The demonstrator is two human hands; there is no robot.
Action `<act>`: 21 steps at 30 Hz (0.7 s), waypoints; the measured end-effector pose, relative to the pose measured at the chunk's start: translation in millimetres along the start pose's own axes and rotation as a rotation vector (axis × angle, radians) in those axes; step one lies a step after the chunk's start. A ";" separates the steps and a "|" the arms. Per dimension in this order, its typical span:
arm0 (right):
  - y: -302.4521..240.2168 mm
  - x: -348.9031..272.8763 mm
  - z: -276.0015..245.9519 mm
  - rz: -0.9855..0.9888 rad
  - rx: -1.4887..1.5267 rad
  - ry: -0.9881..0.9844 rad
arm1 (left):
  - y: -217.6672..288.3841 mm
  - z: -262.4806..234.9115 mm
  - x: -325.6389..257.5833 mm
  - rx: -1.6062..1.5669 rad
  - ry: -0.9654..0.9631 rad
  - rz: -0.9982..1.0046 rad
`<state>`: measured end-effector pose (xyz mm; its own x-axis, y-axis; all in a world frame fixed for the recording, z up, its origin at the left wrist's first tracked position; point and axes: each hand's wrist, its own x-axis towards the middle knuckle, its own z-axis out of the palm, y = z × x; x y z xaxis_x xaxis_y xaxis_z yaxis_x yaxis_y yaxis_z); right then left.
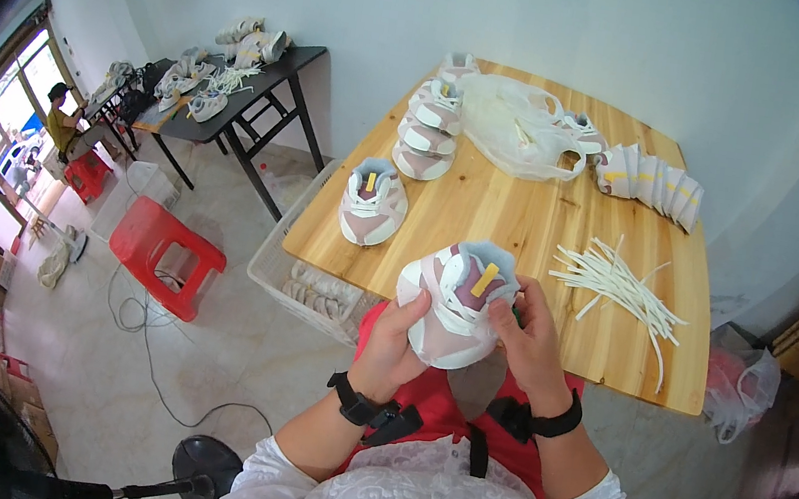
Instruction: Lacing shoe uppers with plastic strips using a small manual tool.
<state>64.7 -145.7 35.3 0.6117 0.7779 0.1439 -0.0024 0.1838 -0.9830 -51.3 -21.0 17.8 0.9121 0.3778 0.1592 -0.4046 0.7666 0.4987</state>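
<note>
Over the table's near edge I hold a white and dusty-pink shoe upper [435, 300] with a grey-blue lining and a yellow tongue tab. My left hand [389, 341] grips its left side, the thumb on the outer face. On the other side, my right hand [531, 340] has its thumb and fingers closed at the collar near the tab. White lace crosses the upper's throat. Another laced upper [373, 208] stands on the wooden table [495, 217] beyond my left hand. White shoelaces [617, 283] lie in a loose pile right of my right hand.
Several uppers [428, 122] stand in a row at the table's far left, beside a clear plastic bag [511, 128]. Stacked pale pieces [652, 185] lie at the far right. A white crate [299, 282], red stool [162, 254] and fan [203, 474] stand left; a person [65, 125] sits beyond.
</note>
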 end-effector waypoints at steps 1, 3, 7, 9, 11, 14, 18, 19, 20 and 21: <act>3.8 2.2 -2.4 -0.042 -0.041 0.028 | -0.5 -1.1 1.4 -0.001 0.000 0.001; 4.4 4.4 -7.6 -0.084 -0.084 0.051 | -1.8 -6.4 4.6 -0.167 0.126 -0.036; 9.5 2.4 -8.6 0.231 0.215 0.073 | -7.7 -20.3 9.4 -0.236 0.052 -0.029; 16.3 3.1 -5.2 0.266 0.274 0.050 | -13.2 -23.1 9.1 -0.190 0.073 -0.060; 21.8 5.3 -3.5 0.165 0.242 0.078 | -16.4 -23.0 9.7 -0.127 0.073 -0.043; 27.0 8.1 -6.3 0.102 0.155 0.061 | -16.3 -20.1 9.2 -0.045 0.074 -0.016; 23.3 7.4 -3.2 0.048 0.170 0.059 | -17.4 -21.6 8.7 -0.009 0.100 0.003; 21.8 6.7 -4.2 0.072 0.173 0.044 | -17.5 -21.3 8.5 -0.010 0.101 0.005; 20.6 6.1 -4.6 0.096 0.177 0.028 | -17.6 -20.8 8.4 0.004 0.100 0.008; 19.3 5.5 -4.0 0.096 0.176 0.028 | -17.6 -20.4 8.2 0.017 0.098 0.010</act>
<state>71.2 -140.2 16.6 0.6240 0.7801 0.0444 -0.1990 0.2137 -0.9564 -38.1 -20.8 -7.1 0.8969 0.4348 0.0809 -0.4116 0.7539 0.5120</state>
